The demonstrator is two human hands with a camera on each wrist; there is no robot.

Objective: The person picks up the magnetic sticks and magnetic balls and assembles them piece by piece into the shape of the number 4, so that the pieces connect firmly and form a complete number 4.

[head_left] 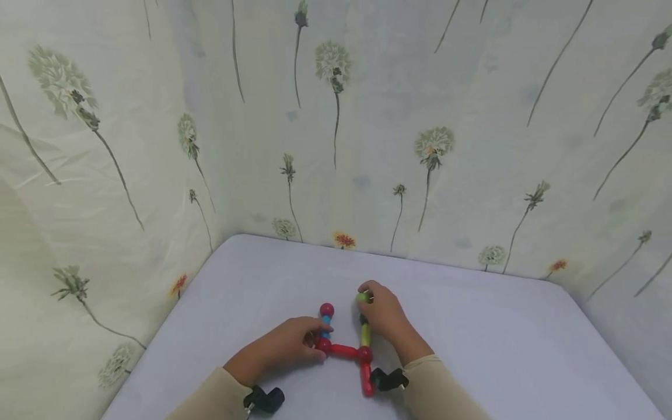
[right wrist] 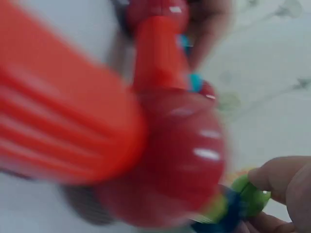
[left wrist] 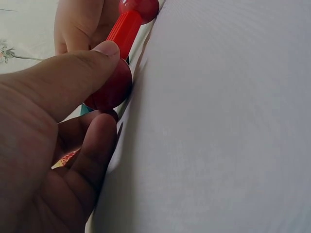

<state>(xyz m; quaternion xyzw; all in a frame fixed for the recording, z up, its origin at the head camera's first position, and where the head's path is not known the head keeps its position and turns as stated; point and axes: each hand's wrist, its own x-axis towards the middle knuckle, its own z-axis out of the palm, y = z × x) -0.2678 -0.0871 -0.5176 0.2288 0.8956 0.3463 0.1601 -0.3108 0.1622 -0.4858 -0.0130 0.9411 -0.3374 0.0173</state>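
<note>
A construction-toy figure of balls and rods lies on the white table. My left hand (head_left: 289, 344) holds it at the left red ball (head_left: 324, 347), the thumb against that ball and the end of the red rod (left wrist: 124, 33). From this ball a blue rod (head_left: 326, 322) runs back to another red ball (head_left: 326, 309). My right hand (head_left: 387, 315) pinches the green ball (right wrist: 255, 196) at the far right end. A dark piece (right wrist: 227, 213) and a yellow-green rod (head_left: 366, 335) link it to the right red ball (head_left: 364, 354). Another red rod (head_left: 367, 380) points towards me.
The white tabletop (head_left: 525, 350) stretches out on both sides of the hands. Behind it and at the left hangs a cloth (head_left: 367, 128) printed with dandelions. Black wrist devices (head_left: 388, 379) sit at both sleeves, the right one close beside the near red rod.
</note>
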